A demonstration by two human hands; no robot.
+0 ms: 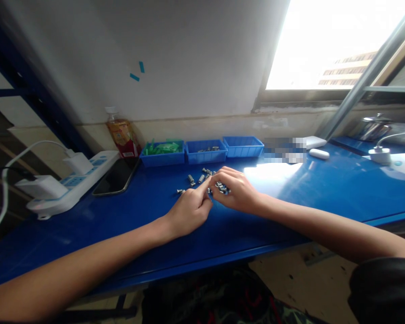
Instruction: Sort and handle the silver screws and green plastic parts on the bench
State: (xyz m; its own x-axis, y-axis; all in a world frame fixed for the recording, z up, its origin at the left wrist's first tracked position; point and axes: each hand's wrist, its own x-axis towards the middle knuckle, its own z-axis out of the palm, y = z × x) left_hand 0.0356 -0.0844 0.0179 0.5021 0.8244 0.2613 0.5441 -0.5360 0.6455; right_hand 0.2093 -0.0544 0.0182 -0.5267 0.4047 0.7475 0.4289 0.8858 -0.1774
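Note:
My left hand (190, 212) is over the blue table, its index finger stretched toward my right hand and its other fingers curled in. My right hand (235, 188) is bent in a pinch, and the fingertips of both hands meet above a loose scatter of small metal fasteners (191, 179). These look like short silver bolts or sleeves. Whatever lies between the fingertips is too small and hidden to name. Part of the scatter is covered by my right hand.
Behind the hands stand three blue bins: one with green plastic pieces (164, 148), a middle bin (205, 156) with small metal parts, and a right bin (243, 151). To the left are a phone (116, 179), a power strip (77, 182) and a bottle (121, 135). A white case (319, 154) lies right.

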